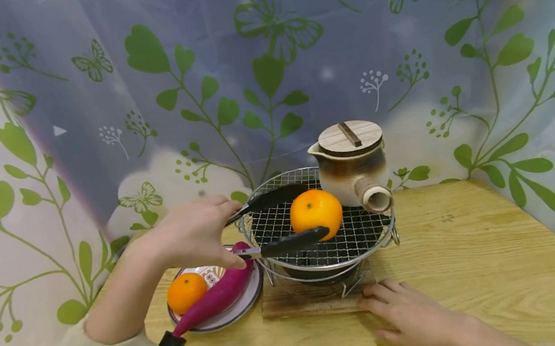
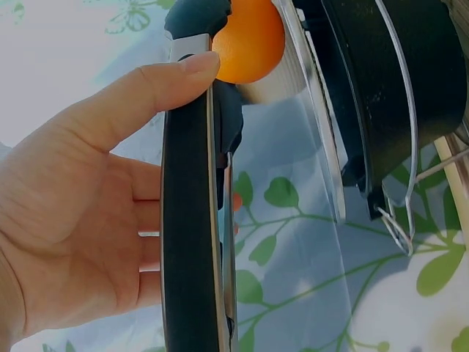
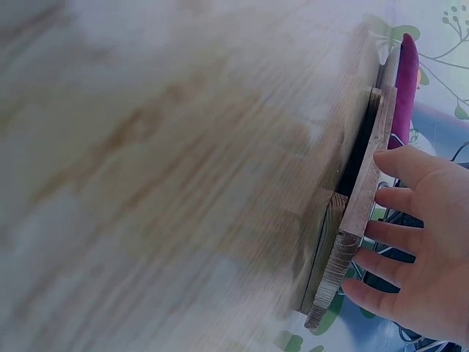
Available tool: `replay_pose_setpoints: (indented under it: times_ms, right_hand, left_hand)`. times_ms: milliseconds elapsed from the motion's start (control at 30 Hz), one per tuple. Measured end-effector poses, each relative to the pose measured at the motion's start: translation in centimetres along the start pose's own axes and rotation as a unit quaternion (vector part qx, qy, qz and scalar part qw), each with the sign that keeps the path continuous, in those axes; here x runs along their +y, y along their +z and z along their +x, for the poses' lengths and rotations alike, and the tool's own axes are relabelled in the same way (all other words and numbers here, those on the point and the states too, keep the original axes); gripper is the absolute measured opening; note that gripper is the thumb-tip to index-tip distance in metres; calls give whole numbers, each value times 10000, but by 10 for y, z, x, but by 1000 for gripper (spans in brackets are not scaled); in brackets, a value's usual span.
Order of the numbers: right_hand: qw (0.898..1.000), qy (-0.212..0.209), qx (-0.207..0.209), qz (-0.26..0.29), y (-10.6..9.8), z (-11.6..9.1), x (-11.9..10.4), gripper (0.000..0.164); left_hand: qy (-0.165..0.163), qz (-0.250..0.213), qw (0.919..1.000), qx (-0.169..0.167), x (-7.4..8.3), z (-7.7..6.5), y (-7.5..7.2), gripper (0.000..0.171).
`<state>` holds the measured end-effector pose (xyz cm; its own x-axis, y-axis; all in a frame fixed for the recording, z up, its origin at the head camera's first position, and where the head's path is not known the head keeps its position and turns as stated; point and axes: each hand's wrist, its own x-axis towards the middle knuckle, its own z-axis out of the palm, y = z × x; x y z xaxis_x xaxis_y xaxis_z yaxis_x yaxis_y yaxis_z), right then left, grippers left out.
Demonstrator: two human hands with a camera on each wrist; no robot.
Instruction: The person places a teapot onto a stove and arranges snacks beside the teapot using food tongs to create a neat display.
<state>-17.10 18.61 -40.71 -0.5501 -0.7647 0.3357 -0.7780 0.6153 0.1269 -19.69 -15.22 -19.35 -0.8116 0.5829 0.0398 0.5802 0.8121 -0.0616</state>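
Note:
My left hand point(image 1: 187, 233) holds a pair of black-tipped tongs point(image 1: 292, 243), with the thumb on one handle and the fingers round the other, as the left wrist view point(image 2: 192, 220) also shows. The tong heads stand apart on either side of an orange point(image 1: 315, 211) over the round wire grill rack point(image 1: 270, 227). The near head overlaps the fruit; whether the far one touches it I cannot tell. My right hand point(image 1: 411, 314) has its fingers spread, with fingertips at the right end of the wooden board point(image 1: 312, 306) under the stove.
On the rack's back right stands a brown-and-cream teapot point(image 1: 338, 172) with a wooden lid and side handle. A plate point(image 1: 243, 312) to the left bears another orange point(image 1: 187, 293) and a purple sweet potato point(image 1: 219, 294). Behind the wooden table point(image 1: 468, 243) hangs a leaf-patterned cloth point(image 1: 224, 49).

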Motion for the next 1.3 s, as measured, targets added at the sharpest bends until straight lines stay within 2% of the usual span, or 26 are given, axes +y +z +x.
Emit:
replay_pose_setpoints:
  times_ms: [200,467,600,1033,1300]
  right_hand:
    - [10000,-13,-49,35,-2,1,0,48]
    - [9998,62,-120,114,-3,1,1,47]
    - [9999,66,-72,82,-3,1,1,48]
    - [9994,29,-238,245,-1,0,2,47]
    - [9994,21,-233,246,-1,0,2,47]
  left_hand:
    - [217,35,9997,-52,9,8,1,86]
    - [319,113,9994,-43,20,18,-2,88]
    - [316,232,9991,-143,24,23,-3,88]
    - [321,149,9992,-206,27,21,-3,87]
    - [288,351,9987,-243,29,21,-2,90]
